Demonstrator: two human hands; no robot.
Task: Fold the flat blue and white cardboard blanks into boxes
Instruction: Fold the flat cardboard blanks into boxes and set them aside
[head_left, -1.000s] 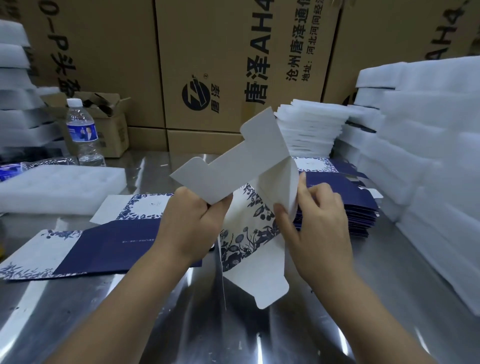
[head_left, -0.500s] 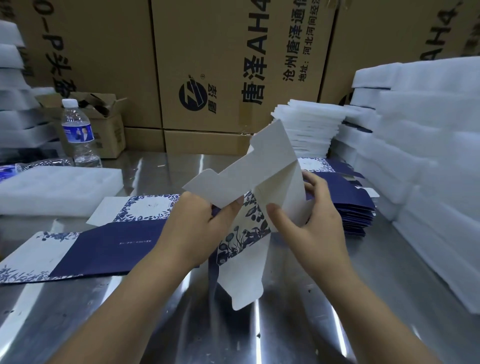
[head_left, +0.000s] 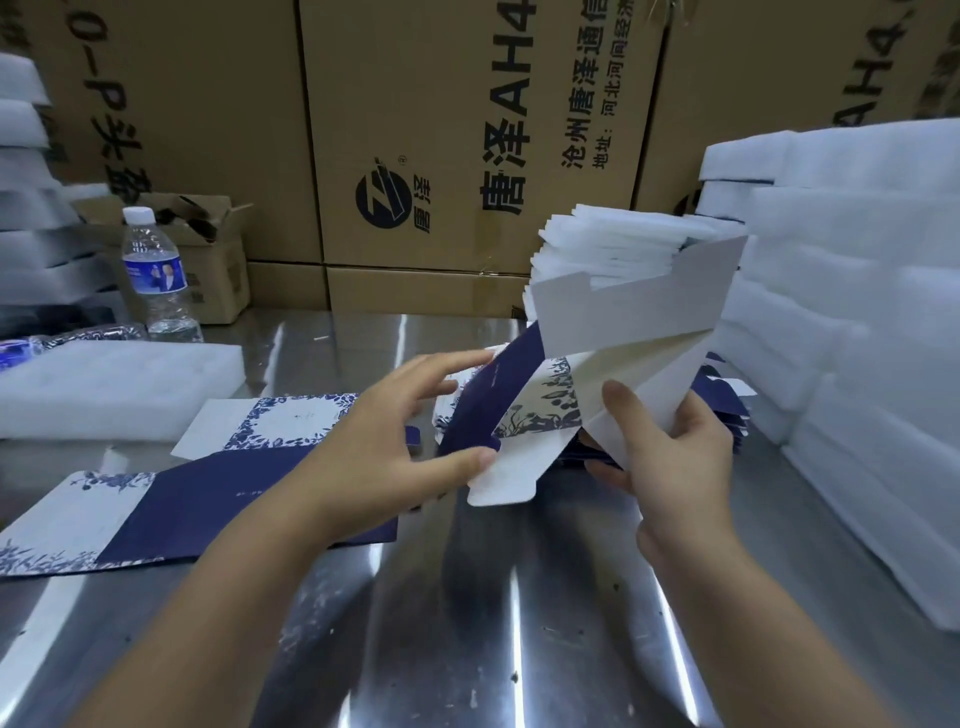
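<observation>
The right hand's (head_left: 670, 467) fingers are hidden behind the cardboard; only its thumb shows, pressed on a white panel, so it pinches the held blank (head_left: 597, 374) between thumb and the unseen fingers. Behind that hand the stack of blanks (head_left: 727, 395) is mostly covered, with only navy edges showing. The foam slabs (head_left: 857, 338) at the right are cut off by the frame edge.

The held blank is in the air above the shiny metal surface (head_left: 467, 597), half opened: plain white flaps stand up at the top, a navy panel faces left, a blue floral panel sits in the middle, and a rounded white tab hangs lowest. The left hand (head_left: 395, 447) is spread, fingers straight, with a fingertip at the navy panel's upper edge and the thumb against the tab. A flat blank (head_left: 182, 488) lies on the surface beneath the left wrist.

A small carton (head_left: 218, 260) stands open behind a water bottle (head_left: 156, 275) (its dark contents are too blurred to identify).
</observation>
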